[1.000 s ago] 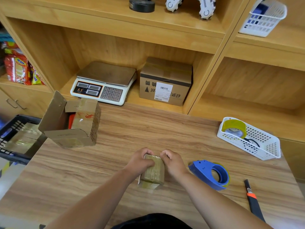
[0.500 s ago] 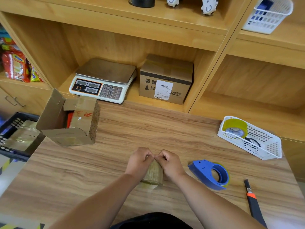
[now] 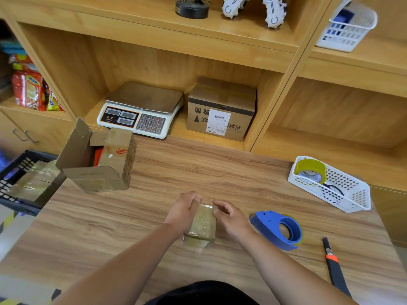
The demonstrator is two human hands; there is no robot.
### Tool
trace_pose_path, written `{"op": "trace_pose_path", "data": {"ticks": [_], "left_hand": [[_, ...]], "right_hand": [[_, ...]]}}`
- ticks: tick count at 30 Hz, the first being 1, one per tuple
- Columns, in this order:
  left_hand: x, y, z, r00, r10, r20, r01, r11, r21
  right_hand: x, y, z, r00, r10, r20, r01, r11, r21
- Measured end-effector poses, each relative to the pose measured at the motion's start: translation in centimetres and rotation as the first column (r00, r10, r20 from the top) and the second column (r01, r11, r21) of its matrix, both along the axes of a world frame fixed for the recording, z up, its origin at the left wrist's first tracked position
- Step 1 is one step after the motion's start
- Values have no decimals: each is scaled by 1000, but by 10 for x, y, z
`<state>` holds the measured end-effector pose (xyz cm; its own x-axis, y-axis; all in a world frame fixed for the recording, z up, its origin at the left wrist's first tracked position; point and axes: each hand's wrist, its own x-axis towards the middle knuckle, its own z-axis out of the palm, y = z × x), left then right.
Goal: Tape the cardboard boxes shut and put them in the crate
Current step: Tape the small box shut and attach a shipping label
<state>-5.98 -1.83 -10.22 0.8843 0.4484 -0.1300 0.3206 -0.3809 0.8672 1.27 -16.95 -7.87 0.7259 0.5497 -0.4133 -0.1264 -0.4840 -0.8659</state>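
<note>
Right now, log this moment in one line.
left hand: grips small box | right hand: pinches its top | tape dispenser: untouched

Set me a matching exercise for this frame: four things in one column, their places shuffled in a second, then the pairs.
1 scale
2 small box
3 tape roll
4 dispenser

A held between left hand and right hand
B in the white basket
C on the table, beside the right hand
D on the shelf

Pairs: 1-D, 2-A, 3-B, 4-C
</note>
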Motion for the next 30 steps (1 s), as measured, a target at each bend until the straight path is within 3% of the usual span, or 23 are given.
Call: {"op": "trace_pose_path", "data": {"ticks": [5,9,11,16,18,21,24,27,30], "left_hand": [[-32,8,-2,985,139,-105,-157,970,-184],[-55,0,-2,976,48,-214,-83,983,-161],[-60,-6,-4,981,4,-193,-37,985,-169],[-64,-23,-3,991,105,-84,-133,876,-463],[-62,-27,-1,982,173,-73,-186,840,-510],[-62,-31,1,984,158,-80,-177,857,-483],[-66,-30,-2,988,127,-86,-153,858,-490],[-74,-28,-2,991,87,-97,-127,825,-550],[-77,-30,-5,984,99,-147,-166,806,-569]], "right_hand": [[-9,-9,-3,994,106,23,-105,993,-49],[-16,-6,-5,988,139,67,-137,990,-36],[-17,-5,-6,982,149,117,-147,989,-21],[-25,-6,-8,959,169,229,-172,985,-6],[-26,-6,-8,924,198,328,-192,980,-51],[-28,-6,-7,773,341,535,-238,937,-255],[-30,-8,-8,655,476,587,-322,878,-353],[-27,-18,-10,620,551,558,-347,831,-435],[-23,-24,-9,697,459,551,-301,885,-356]]}}
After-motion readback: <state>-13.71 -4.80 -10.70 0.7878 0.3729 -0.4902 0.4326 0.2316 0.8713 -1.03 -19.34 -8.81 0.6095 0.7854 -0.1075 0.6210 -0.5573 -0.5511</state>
